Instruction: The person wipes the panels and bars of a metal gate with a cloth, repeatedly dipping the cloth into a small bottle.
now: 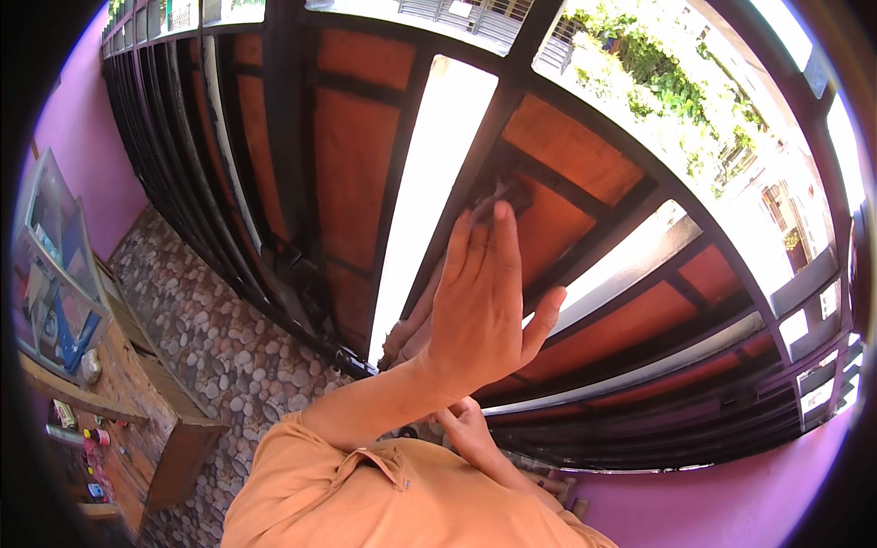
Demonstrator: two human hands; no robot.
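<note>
My left hand [480, 297] is raised with its back toward me, fingers stretched out and thumb spread to the right. Its fingertips lie over a black-framed metal gate [356, 155] with orange-red panels. A dark, blurred patch shows at the fingertips; I cannot tell whether it is a shadow or an object, nor whether the hand touches the gate. Lower down, partly behind my left forearm and shirt, my right hand [466, 427] has its fingers curled in. What it holds, if anything, is hidden. A brownish, soft-looking shape [408, 336] shows behind my left wrist, its kind unclear.
At left stands a wooden table [178, 429] with small bottles and packets beneath its top and a clear-sided case [62, 265] on it. The floor [228, 320] is set with pebbles. Pink-purple walls [694, 507] flank the gate; green plants [667, 91] show beyond it.
</note>
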